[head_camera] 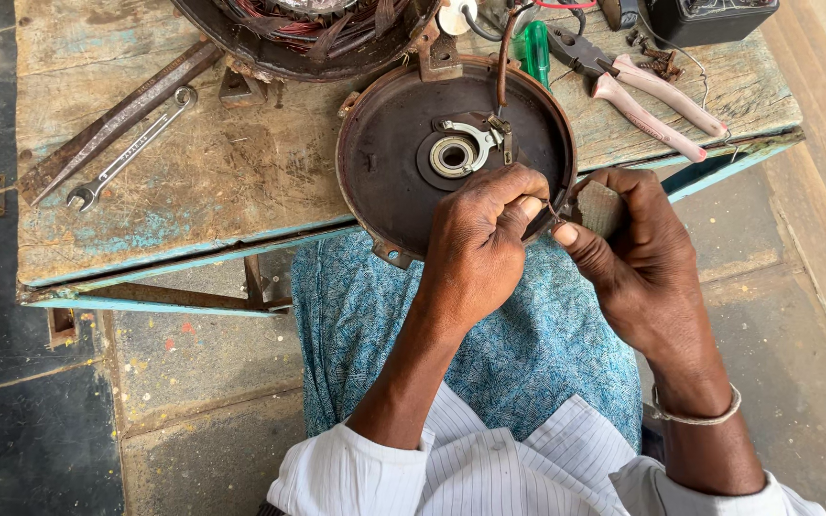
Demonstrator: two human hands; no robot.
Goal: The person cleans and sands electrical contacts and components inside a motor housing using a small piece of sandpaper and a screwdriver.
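Observation:
A round dark metal motor end cover [403,143] with a bearing [452,156] in its middle rests tilted on the worn wooden table's front edge [193,253] and over my lap. My left hand [480,244] pinches a thin wire end at the cover's lower right rim. Facing it, my right hand [638,253] holds a small grey piece, like folded sandpaper [599,205], against that wire. A brown wire [503,67] runs up from the cover's centre.
A motor stator with copper windings [308,29] lies at the table's back. Left lie a flat steel bar [117,119] and a spanner [131,148]. Pliers with pink handles [657,100], a green-handled screwdriver [533,48] and a black box [709,17] sit right.

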